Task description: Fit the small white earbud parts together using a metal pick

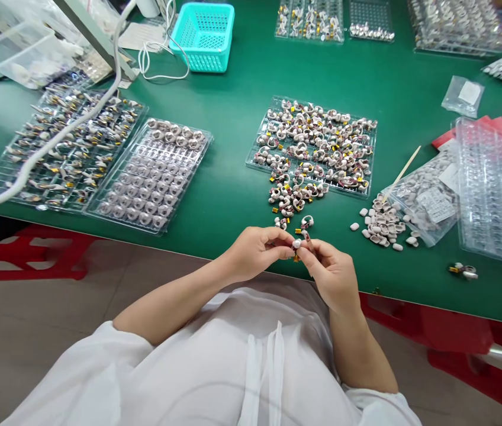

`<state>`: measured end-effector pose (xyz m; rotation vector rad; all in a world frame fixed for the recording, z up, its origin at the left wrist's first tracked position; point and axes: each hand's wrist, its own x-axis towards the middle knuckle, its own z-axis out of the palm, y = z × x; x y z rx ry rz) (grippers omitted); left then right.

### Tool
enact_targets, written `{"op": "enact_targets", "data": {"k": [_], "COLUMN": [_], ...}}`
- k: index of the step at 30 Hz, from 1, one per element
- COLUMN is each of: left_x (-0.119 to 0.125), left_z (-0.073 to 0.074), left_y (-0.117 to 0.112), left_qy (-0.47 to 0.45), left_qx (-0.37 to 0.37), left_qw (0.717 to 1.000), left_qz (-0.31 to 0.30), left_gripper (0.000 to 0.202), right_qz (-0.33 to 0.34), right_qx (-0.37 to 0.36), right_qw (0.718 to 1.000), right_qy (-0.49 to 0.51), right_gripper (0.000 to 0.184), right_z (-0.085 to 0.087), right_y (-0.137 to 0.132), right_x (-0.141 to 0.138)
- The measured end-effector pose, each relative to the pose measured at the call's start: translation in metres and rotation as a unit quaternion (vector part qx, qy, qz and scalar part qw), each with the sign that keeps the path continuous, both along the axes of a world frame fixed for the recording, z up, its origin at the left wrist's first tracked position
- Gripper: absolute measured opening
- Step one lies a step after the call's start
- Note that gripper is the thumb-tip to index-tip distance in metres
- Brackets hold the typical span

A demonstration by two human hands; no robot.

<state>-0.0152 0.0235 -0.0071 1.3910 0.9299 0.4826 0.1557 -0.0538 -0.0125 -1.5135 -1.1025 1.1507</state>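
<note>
Between my fingertips, at the front edge of the green table [233, 94], is a small white earphone part [296, 244] with a yellow flex tab. My left hand [255, 253] pinches it from the left, thumb and forefinger closed. From the right, my right hand [328, 269] also grips it with closed fingers. Just beyond my hands lies a loose pile of similar earphone parts [293, 198] with yellow tabs. Behind that pile, a clear tray [255, 157] is heaped with more of them. Small beige caps [384, 225] are scattered to the right.
At the left stand a tray of wired parts [68, 148] and a tray of round pieces [144, 183]. A white cable [55, 142] crosses above them. A turquoise basket [204, 41] sits at the back. A bag of caps [428, 192], a wooden stick [404, 168] and stacked clear trays [495, 195] lie right.
</note>
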Motion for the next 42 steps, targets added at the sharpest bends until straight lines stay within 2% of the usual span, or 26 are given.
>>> {"op": "enact_targets", "data": {"k": [3, 8, 13, 16, 19, 21, 23, 25, 27, 29, 32, 37, 39, 42], "left_x": [0.0, -0.001, -0.002, -0.003, -0.004, -0.005, -0.005, -0.005, -0.004, -0.003, -0.003, -0.001, -0.001, 0.002], "left_z": [0.001, 0.007, 0.009, 0.008, 0.007, 0.007, 0.008, 0.009, 0.009, 0.009, 0.009, 0.013, 0.013, 0.014], "left_y": [0.002, 0.004, 0.008, 0.011, 0.014, 0.014, 0.013, 0.011, 0.009, 0.007, 0.006, 0.004, 0.002, -0.001], "left_qy": [-0.047, -0.108, -0.152, -0.172, -0.181, -0.179, -0.175, -0.176, -0.181, -0.18, -0.177, -0.186, -0.177, -0.159], "left_qx": [-0.068, -0.168, -0.283, -0.355, -0.389, -0.393, -0.388, -0.374, -0.356, -0.339, -0.309, -0.25, -0.234, -0.203], "left_qw": [0.996, 0.979, 0.946, 0.919, 0.903, 0.902, 0.905, 0.911, 0.916, 0.922, 0.933, 0.947, 0.953, 0.962], "left_qz": [0.032, 0.047, 0.034, 0.027, -0.007, -0.022, -0.017, 0.003, 0.027, 0.045, 0.057, 0.077, 0.078, 0.086], "left_gripper": [0.017, 0.021, 0.03, 0.034, 0.028, 0.024, 0.023, 0.023, 0.025, 0.028, 0.03, 0.03, 0.032, 0.031], "right_qz": [0.021, 0.072, 0.082, 0.108, 0.127, 0.128, 0.112, 0.072, 0.019, -0.03, -0.058, -0.014, -0.006, -0.059], "right_qx": [0.08, 0.183, 0.297, 0.334, 0.338, 0.332, 0.312, 0.275, 0.248, 0.245, 0.239, 0.196, 0.184, 0.182], "right_qw": [0.996, 0.973, 0.919, 0.89, 0.884, 0.895, 0.918, 0.945, 0.96, 0.96, 0.951, 0.94, 0.948, 0.97], "right_qy": [-0.043, -0.119, -0.246, -0.291, -0.295, -0.269, -0.218, -0.163, -0.128, -0.129, -0.187, -0.28, -0.259, -0.148], "right_gripper": [0.013, 0.021, 0.031, 0.037, 0.038, 0.037, 0.036, 0.031, 0.027, 0.027, 0.027, 0.022, 0.021, 0.02], "right_z": [0.0, -0.004, -0.01, -0.011, -0.009, -0.006, -0.002, 0.003, 0.005, 0.006, 0.0, -0.01, -0.01, -0.005], "right_y": [-0.001, -0.003, -0.004, -0.004, -0.002, -0.002, -0.004, -0.007, -0.01, -0.013, -0.017, -0.025, -0.03, -0.037], "right_x": [0.001, 0.005, 0.01, 0.013, 0.014, 0.013, 0.012, 0.011, 0.013, 0.016, 0.025, 0.04, 0.041, 0.031]}}
